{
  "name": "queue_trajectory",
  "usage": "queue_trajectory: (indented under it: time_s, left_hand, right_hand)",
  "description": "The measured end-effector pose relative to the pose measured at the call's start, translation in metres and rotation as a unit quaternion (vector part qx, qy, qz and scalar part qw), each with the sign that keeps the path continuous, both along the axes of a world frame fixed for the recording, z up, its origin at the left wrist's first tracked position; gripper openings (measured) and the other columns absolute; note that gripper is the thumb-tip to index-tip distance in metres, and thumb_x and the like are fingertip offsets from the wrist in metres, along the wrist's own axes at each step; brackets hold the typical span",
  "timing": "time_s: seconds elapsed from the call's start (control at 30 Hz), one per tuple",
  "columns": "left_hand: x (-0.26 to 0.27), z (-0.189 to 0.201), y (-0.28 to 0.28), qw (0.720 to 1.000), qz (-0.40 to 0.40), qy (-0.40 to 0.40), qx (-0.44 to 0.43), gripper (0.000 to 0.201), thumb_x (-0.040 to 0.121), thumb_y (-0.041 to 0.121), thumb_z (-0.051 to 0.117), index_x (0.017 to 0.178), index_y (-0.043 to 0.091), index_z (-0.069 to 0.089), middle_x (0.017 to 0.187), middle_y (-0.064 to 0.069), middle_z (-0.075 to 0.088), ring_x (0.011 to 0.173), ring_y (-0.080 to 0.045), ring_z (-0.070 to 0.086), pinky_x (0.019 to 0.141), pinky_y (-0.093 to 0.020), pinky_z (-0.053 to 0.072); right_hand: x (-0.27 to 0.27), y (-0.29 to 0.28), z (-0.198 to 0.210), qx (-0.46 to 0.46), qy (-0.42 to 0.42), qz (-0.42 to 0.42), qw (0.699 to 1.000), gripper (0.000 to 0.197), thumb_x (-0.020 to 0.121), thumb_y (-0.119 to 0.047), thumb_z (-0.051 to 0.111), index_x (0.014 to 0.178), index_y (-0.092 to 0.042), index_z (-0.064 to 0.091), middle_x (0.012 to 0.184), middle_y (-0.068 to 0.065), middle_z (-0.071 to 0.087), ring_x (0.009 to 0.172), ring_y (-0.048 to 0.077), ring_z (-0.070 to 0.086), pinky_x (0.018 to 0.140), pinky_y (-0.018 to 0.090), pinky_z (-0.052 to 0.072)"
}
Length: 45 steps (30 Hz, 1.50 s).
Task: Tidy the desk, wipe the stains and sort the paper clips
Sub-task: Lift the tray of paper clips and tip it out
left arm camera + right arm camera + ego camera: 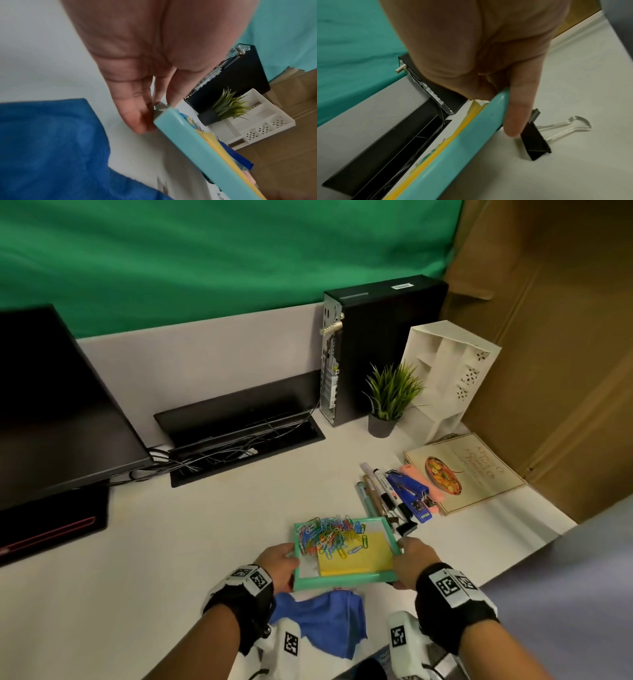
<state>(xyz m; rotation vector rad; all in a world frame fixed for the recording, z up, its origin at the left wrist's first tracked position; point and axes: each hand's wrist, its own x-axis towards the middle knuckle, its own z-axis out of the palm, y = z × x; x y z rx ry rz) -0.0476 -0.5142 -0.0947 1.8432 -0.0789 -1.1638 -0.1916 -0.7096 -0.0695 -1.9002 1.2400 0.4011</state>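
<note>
— While both hands work the near edge of the desk [191,525], where's that tray [342,581]?
— Gripped either side: left hand [279,563] pinching its left rim, right hand [412,559] clamping the right, paper clips [330,535] heaped at the tray's far end, blue cloth [325,618] just beneath

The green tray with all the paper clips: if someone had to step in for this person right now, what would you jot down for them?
Left hand: grips the left edge of the green tray.
Right hand: grips the tray's right edge.
In the tray: a heap of coloured paper clips on a yellow pad.
Blue cloth: crumpled on the desk, just in front of the tray.
Binder clip: loose on the desk beside the right hand.
Done: clips gathered in the tray; pens and stapler lined up by the book.
Left: set the tray down, sort the clips; wiping cannot be judged.
</note>
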Motion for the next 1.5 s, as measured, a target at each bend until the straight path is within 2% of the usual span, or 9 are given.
queue_trajectory:
  time_s: [0.17, 0.33, 0.43, 0.57, 0.8, 1.03, 1.2, 1.33, 1.5]
  left_hand:
    - [0.0, 0.001, -0.009, 0.998, -0.039, 0.008, 0.041, 0.016, 0.094, 0.003, 0.044, 0.088, 0.01, 0.057, 0.071, -0.012, 0.053, 0.062, -0.025, 0.055, 0.05, -0.03, 0.051]
    - [-0.004, 0.007, -0.017, 0.998, 0.023, 0.041, 0.052, 0.024, 0.094, 0.007, 0.044, 0.071, 0.007, 0.049, 0.058, -0.012, 0.042, 0.033, -0.017, 0.043, 0.039, -0.018, 0.037]
    - [-0.008, 0.02, -0.022, 0.993, 0.077, 0.084, 0.044, 0.026, 0.095, 0.01, 0.045, 0.069, 0.003, 0.048, 0.055, -0.011, 0.039, 0.032, -0.015, 0.033, 0.038, -0.015, 0.033]
    - [-0.018, 0.035, -0.025, 0.985, 0.105, 0.134, 0.011, 0.026, 0.095, 0.017, 0.042, 0.08, 0.001, 0.055, 0.056, -0.008, 0.046, 0.028, -0.01, 0.026, 0.043, -0.018, 0.032]
    - [-0.043, 0.044, -0.033, 0.961, 0.14, 0.235, -0.025, 0.026, 0.1, 0.026, 0.035, 0.09, 0.009, 0.053, 0.041, -0.001, 0.045, 0.025, -0.006, 0.02, 0.037, -0.015, 0.03]
    - [-0.062, 0.048, -0.036, 0.952, 0.151, 0.258, -0.067, 0.023, 0.098, 0.02, 0.039, 0.084, 0.01, 0.054, 0.045, -0.004, 0.047, 0.026, -0.007, 0.02, 0.046, -0.021, 0.032]
    - [-0.06, 0.056, -0.035, 0.974, 0.078, 0.202, -0.066, 0.022, 0.095, 0.017, 0.044, 0.083, 0.01, 0.06, 0.059, -0.003, 0.063, 0.038, -0.01, 0.027, 0.048, -0.022, 0.041]
    - [-0.029, 0.069, -0.016, 0.985, 0.046, 0.137, -0.096, 0.011, 0.092, 0.027, 0.055, 0.099, 0.018, 0.058, 0.082, -0.001, 0.059, 0.057, -0.015, 0.048, 0.061, -0.026, 0.047]
    - [0.029, 0.081, 0.029, 0.981, 0.112, -0.018, -0.156, 0.078, 0.079, 0.035, 0.073, 0.143, 0.029, 0.028, 0.132, -0.002, 0.045, 0.116, -0.02, 0.049, 0.087, -0.032, 0.046]
  right_hand:
    - [0.013, -0.013, 0.019, -0.101, 0.079, 0.089, 0.988, 0.033, 0.093, -0.014, 0.046, 0.123, -0.004, 0.053, 0.125, 0.015, 0.057, 0.114, 0.028, 0.057, 0.084, 0.027, 0.047]
    - [0.021, -0.024, 0.038, -0.112, 0.079, 0.114, 0.984, 0.032, 0.096, -0.022, 0.041, 0.115, -0.002, 0.059, 0.113, 0.014, 0.061, 0.098, 0.025, 0.058, 0.073, 0.026, 0.043]
    - [0.025, -0.033, 0.049, -0.106, 0.031, 0.06, 0.992, 0.031, 0.095, -0.025, 0.046, 0.107, -0.001, 0.062, 0.095, 0.011, 0.055, 0.086, 0.023, 0.051, 0.072, 0.024, 0.037]
    - [0.033, -0.042, 0.068, -0.111, -0.022, 0.016, 0.993, 0.033, 0.094, -0.031, 0.047, 0.069, -0.011, 0.055, 0.068, 0.005, 0.051, 0.06, 0.017, 0.049, 0.053, 0.024, 0.036]
    - [0.068, -0.03, 0.087, -0.094, -0.174, -0.055, 0.979, 0.03, 0.086, -0.038, 0.059, 0.092, -0.01, 0.068, 0.08, 0.013, 0.064, 0.073, 0.031, 0.062, 0.07, 0.036, 0.052]
    - [0.092, -0.012, 0.097, -0.128, -0.249, -0.001, 0.96, 0.016, 0.085, -0.033, 0.061, 0.093, -0.021, 0.067, 0.089, 0.001, 0.063, 0.081, 0.02, 0.056, 0.074, 0.028, 0.045]
    - [0.088, 0.006, 0.117, -0.146, -0.377, 0.032, 0.914, 0.012, 0.083, -0.023, 0.059, 0.075, -0.032, 0.062, 0.069, -0.007, 0.059, 0.056, 0.011, 0.051, 0.056, 0.025, 0.04]
    - [0.085, 0.02, 0.137, -0.068, -0.464, 0.072, 0.88, 0.025, 0.086, -0.009, 0.057, 0.076, -0.031, 0.063, 0.091, 0.002, 0.066, 0.083, 0.029, 0.062, 0.072, 0.037, 0.052]
    - [0.095, 0.042, 0.153, 0.019, -0.475, 0.189, 0.859, 0.032, 0.092, -0.002, 0.051, 0.089, -0.033, 0.061, 0.098, -0.006, 0.059, 0.089, 0.017, 0.059, 0.07, 0.027, 0.051]
